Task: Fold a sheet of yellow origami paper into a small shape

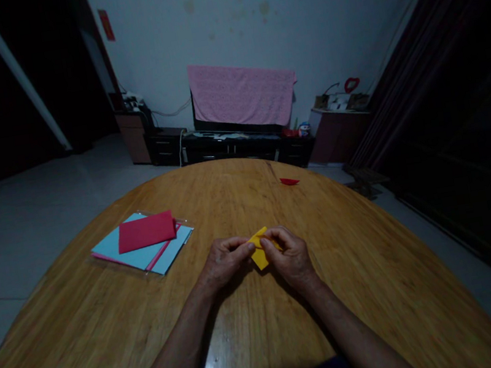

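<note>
A small piece of folded yellow paper (260, 259) is held between my two hands, just above the wooden table. My left hand (226, 263) pinches its left edge between thumb and fingers. On the other side, my right hand (289, 257) grips the paper, its thumb pressing on the front near the top fold. The fingers partly cover the paper, so its full shape is hidden. Its lower end hangs down as a point.
On the round wooden table (238, 197), a red folded paper (145, 231) lies on a packet of light blue sheets (133, 253) at the left. A small red folded piece (289, 181) sits near the far right edge. Beyond stands a television under a pink cloth (243, 94).
</note>
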`<state>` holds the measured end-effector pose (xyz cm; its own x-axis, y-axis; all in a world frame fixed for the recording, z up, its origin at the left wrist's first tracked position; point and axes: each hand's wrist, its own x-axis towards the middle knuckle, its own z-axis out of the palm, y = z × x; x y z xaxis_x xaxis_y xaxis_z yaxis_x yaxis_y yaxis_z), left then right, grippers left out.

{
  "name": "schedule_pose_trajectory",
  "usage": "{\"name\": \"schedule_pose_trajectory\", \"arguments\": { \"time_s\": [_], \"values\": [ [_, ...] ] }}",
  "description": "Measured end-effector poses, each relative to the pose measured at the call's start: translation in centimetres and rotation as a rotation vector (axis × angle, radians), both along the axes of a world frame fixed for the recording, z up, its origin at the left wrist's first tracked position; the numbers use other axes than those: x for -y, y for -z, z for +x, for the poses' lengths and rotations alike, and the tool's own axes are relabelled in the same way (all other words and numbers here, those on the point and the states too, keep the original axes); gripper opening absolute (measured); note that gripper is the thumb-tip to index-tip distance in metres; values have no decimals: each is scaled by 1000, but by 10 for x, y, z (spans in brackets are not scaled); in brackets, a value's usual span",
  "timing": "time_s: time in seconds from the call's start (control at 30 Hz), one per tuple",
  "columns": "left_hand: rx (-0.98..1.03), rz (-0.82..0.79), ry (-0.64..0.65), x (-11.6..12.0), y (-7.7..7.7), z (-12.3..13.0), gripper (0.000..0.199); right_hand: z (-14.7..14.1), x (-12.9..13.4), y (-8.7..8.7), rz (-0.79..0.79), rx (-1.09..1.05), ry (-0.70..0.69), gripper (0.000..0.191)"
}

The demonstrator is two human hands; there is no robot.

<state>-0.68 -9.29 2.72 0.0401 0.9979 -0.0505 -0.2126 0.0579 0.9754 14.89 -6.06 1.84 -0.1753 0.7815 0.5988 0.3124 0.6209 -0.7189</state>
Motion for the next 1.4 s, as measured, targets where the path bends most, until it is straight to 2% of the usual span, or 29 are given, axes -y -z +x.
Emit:
{"name": "schedule_pose_trajectory", "arguments": {
  "time_s": [0.2,0.37,0.6,0.7,0.87,0.97,1.2,1.4],
  "values": [
    [-74,-2,7,1,-2,-2,32,0,0,2,-27,-11,-10,6],
    [-98,44,27,-1,1,-5,33,1,-2,7,-108,-30,-36,9],
    [-117,-13,71,-1,6,-6,31,0,-3,11,-169,-80,-46,12],
    [-123,-32,84,-1,8,-7,31,0,-2,7,-147,-67,-46,9],
    [-145,-18,103,-2,10,-9,32,0,0,-3,32,-22,-33,4],
    [-148,-5,105,-3,13,-10,31,0,0,-6,69,-25,-34,5],
    [-161,-18,119,-4,13,-11,27,2,-1,-5,41,-45,-67,5],
    [-182,-21,143,-2,8,-11,27,2,-1,-6,-127,-117,-66,7]
  ]
}}
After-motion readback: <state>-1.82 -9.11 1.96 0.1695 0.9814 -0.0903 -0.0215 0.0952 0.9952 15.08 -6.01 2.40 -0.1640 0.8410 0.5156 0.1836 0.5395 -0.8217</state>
